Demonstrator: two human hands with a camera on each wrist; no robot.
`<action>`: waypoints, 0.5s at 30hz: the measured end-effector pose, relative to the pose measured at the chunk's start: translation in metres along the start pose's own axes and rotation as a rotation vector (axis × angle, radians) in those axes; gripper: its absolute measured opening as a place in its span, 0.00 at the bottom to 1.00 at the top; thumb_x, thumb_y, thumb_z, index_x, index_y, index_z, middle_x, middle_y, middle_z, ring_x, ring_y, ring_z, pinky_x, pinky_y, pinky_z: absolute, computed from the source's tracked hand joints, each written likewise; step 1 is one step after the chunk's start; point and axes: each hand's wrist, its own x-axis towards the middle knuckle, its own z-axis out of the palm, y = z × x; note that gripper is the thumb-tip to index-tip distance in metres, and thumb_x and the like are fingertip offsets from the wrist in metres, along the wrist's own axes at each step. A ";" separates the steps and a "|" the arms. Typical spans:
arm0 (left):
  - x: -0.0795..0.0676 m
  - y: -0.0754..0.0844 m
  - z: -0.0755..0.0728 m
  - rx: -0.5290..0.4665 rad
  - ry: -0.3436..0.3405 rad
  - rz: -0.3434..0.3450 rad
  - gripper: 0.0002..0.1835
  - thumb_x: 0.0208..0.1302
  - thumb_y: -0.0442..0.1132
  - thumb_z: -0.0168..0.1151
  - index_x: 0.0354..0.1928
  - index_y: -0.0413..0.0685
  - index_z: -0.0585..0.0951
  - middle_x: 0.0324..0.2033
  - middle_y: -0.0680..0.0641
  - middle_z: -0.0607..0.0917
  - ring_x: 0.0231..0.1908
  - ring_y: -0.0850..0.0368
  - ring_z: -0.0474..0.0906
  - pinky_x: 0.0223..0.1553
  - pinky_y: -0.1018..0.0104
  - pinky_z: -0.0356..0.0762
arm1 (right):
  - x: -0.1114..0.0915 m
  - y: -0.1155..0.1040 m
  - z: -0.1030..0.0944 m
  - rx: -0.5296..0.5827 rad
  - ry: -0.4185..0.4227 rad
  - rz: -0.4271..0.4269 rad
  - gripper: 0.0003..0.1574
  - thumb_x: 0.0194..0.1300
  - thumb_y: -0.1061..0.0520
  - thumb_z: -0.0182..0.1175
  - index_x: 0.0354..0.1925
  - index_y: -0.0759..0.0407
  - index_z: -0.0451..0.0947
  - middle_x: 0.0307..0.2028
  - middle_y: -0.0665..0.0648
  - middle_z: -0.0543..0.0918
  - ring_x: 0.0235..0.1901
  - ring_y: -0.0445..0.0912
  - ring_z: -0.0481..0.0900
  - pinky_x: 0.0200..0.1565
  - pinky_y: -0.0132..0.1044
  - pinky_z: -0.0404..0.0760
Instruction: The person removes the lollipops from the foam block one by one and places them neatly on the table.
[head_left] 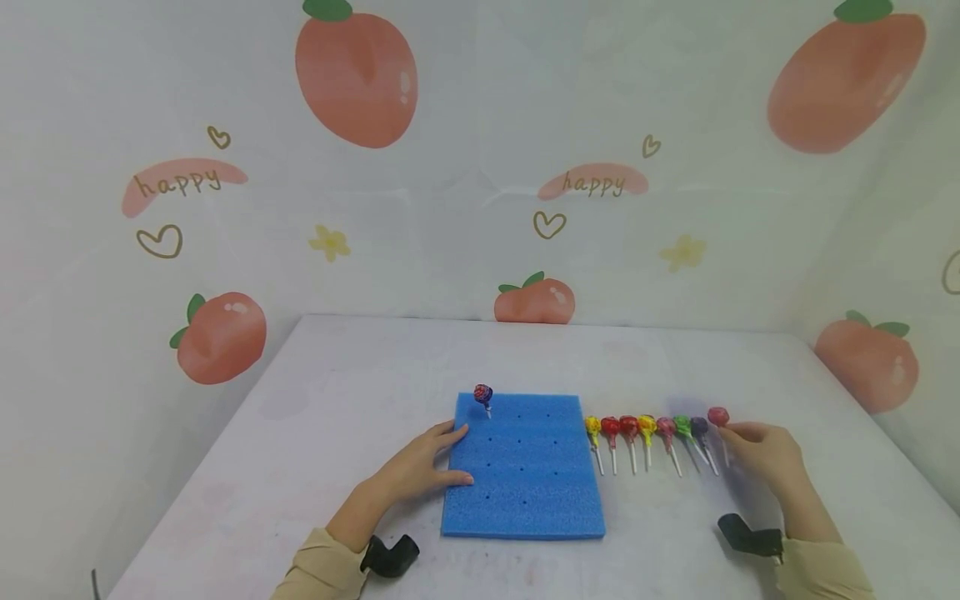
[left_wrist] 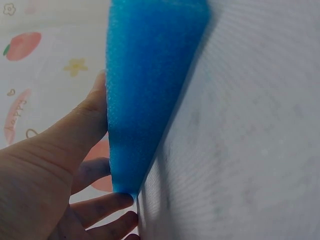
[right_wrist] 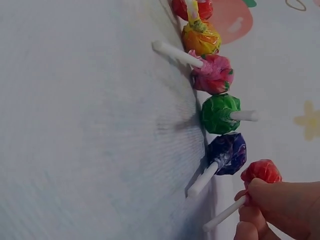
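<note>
My left hand [head_left: 414,468] rests against the left edge of a blue foam block [head_left: 525,517], its fingers and thumb spread and touching it. Rows of small holes dot the block's top. One lollipop [head_left: 483,396] with a dark red-and-blue wrapper stands upright in the block's far left corner. At the right, my right hand [head_left: 768,454] pinches a red-pink lollipop [right_wrist: 262,171] just below its candy, stick hanging down. Beside it lies a row of lollipops, with a purple one [right_wrist: 229,154] nearest, then a green one [right_wrist: 220,114] and a pink one [right_wrist: 215,74].
The row continues left through yellow [head_left: 647,427] and red [head_left: 628,427] lollipops to another yellow one [head_left: 592,426] by the block's right edge. All lie on a white table [head_left: 360,367]. A fruit-printed backdrop [head_left: 465,225] rises behind it.
</note>
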 end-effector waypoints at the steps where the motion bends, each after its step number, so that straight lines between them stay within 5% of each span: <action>1: 0.000 0.000 0.000 -0.001 0.001 0.002 0.43 0.54 0.56 0.66 0.68 0.46 0.63 0.69 0.35 0.60 0.68 0.35 0.56 0.64 0.39 0.60 | 0.000 0.001 0.000 -0.002 0.000 -0.003 0.39 0.65 0.42 0.54 0.55 0.76 0.69 0.43 0.73 0.80 0.33 0.47 0.80 0.33 0.37 0.78; 15: 0.000 -0.001 0.000 0.003 -0.002 0.006 0.43 0.54 0.57 0.65 0.68 0.46 0.63 0.69 0.36 0.60 0.68 0.35 0.56 0.65 0.39 0.60 | 0.001 0.002 0.002 -0.017 -0.021 -0.017 0.34 0.64 0.47 0.55 0.53 0.77 0.70 0.35 0.69 0.82 0.29 0.43 0.76 0.28 0.31 0.75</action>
